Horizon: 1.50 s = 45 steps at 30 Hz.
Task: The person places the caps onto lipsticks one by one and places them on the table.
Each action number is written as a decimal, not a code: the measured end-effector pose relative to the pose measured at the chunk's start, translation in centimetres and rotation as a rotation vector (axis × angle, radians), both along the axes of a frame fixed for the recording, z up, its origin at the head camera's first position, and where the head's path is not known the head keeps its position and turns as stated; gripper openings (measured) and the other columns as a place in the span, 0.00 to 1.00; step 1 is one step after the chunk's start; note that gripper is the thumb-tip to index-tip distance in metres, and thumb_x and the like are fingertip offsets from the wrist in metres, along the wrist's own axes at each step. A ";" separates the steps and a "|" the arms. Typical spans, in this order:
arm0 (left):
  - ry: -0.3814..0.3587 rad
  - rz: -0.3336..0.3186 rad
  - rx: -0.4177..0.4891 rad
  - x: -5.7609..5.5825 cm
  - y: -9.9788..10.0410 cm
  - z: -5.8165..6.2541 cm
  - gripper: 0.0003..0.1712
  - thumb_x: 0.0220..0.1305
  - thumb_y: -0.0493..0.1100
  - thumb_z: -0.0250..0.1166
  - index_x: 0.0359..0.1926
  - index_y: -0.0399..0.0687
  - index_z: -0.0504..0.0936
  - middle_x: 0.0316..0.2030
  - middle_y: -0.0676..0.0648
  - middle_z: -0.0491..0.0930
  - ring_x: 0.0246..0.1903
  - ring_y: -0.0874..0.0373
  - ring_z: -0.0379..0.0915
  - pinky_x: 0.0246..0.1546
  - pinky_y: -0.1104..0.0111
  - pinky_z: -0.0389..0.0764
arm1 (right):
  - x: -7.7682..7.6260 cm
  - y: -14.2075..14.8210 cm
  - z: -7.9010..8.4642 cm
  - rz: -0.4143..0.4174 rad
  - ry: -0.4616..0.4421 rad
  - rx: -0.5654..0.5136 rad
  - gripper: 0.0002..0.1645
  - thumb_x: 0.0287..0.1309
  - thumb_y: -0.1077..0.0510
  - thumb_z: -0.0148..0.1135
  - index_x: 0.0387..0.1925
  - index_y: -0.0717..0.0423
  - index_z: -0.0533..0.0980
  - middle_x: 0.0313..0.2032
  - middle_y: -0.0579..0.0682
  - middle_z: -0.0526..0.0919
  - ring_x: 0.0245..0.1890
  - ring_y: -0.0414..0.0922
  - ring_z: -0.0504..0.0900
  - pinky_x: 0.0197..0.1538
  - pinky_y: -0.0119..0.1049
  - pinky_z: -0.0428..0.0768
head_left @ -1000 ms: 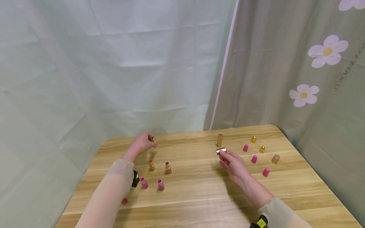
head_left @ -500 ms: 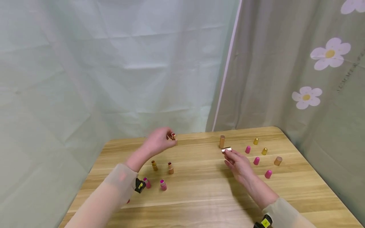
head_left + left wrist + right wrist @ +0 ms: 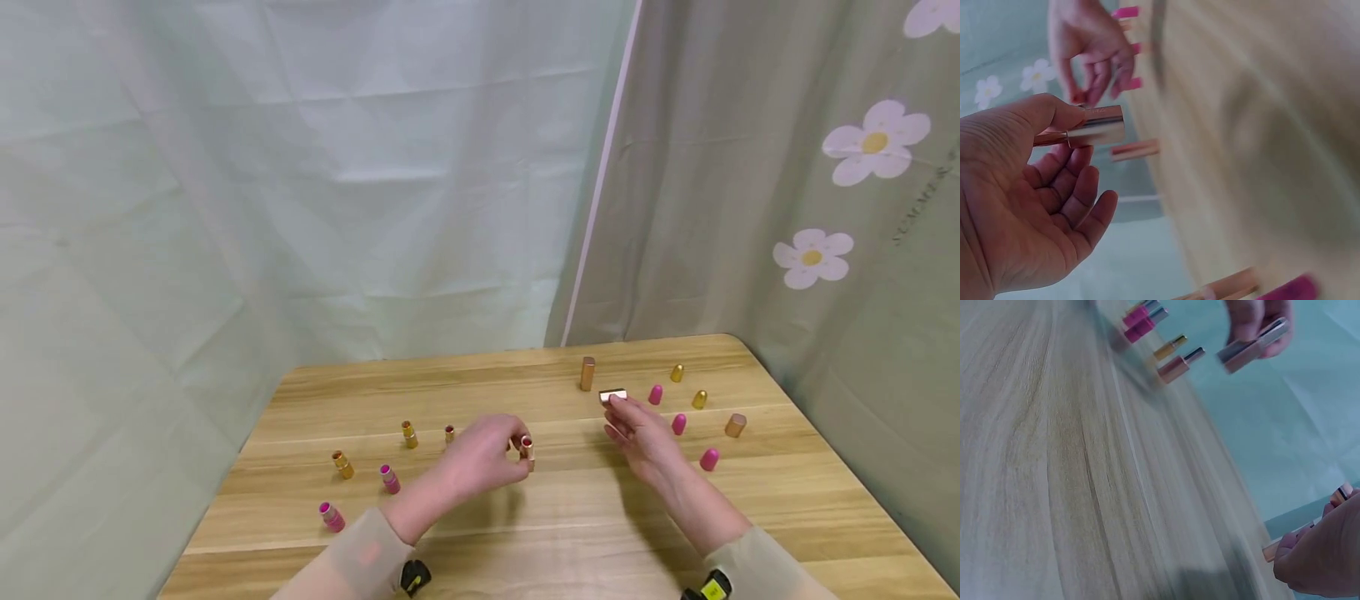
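Observation:
Near the middle of the table, in the head view, my left hand (image 3: 483, 457) pinches an uncapped rose-gold lipstick (image 3: 528, 454) between thumb and index finger. The left wrist view shows its square case (image 3: 1100, 125) up close, with the other fingers loosely bent below. To the right, my right hand (image 3: 645, 439) holds a shiny rose-gold lipstick cap (image 3: 613, 397) at its fingertips, tilted on its side above the table. A gap separates the two hands. Behind the cap stands an upright rose-gold tube (image 3: 587, 374).
On the left stand uncapped lipsticks: gold (image 3: 409, 435), another gold one (image 3: 342, 465), magenta (image 3: 390, 479), and a rose-gold one (image 3: 449, 434) partly behind my left hand. Several caps stand at right, including a pink cap (image 3: 709, 459), a gold cap (image 3: 700, 399) and a rose-gold cap (image 3: 736, 426).
My left hand has carried the lipstick from the table's back left to the right and nearer the front, closer to my right hand. The right hand keeps its hold on the cap, almost still.

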<state>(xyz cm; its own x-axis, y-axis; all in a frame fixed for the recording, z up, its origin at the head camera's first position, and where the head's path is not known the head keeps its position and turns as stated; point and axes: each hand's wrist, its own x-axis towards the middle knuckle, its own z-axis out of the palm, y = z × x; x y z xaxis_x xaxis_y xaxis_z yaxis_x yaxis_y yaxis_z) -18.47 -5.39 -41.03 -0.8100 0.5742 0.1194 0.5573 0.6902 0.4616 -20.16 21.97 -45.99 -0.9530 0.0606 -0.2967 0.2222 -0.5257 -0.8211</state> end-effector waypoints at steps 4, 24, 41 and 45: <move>-0.040 0.027 0.001 0.5 0.3 -2.3 0.08 0.57 0.45 0.74 0.36 0.54 0.82 0.33 0.59 0.78 0.35 0.65 0.72 0.39 0.70 0.77 | 0.2 0.2 -0.1 -0.007 -0.016 -0.008 0.13 0.74 0.59 0.59 0.31 0.44 0.83 0.36 0.40 0.88 0.40 0.38 0.83 0.61 0.37 0.75; -0.104 0.079 0.078 1.9 0.2 -6.9 0.12 0.56 0.45 0.76 0.36 0.56 0.80 0.33 0.60 0.74 0.36 0.65 0.69 0.40 0.68 0.75 | 0.5 -0.2 -0.8 0.011 -0.028 -0.020 0.10 0.73 0.58 0.60 0.33 0.45 0.82 0.37 0.40 0.88 0.44 0.39 0.81 0.66 0.41 0.71; -0.197 0.136 0.240 2.3 -0.2 -8.1 0.12 0.56 0.42 0.75 0.37 0.59 0.80 0.33 0.61 0.77 0.37 0.63 0.73 0.41 0.67 0.76 | 0.6 -0.3 -0.9 0.021 -0.029 0.006 0.09 0.73 0.58 0.60 0.35 0.45 0.82 0.36 0.40 0.87 0.45 0.40 0.81 0.66 0.41 0.72; -0.248 0.152 0.272 2.4 -0.9 -6.5 0.13 0.58 0.42 0.74 0.39 0.58 0.78 0.37 0.59 0.78 0.41 0.59 0.75 0.41 0.66 0.77 | 0.7 -0.3 -0.8 0.017 -0.030 0.006 0.08 0.72 0.58 0.61 0.35 0.45 0.82 0.37 0.41 0.87 0.47 0.41 0.81 0.67 0.42 0.71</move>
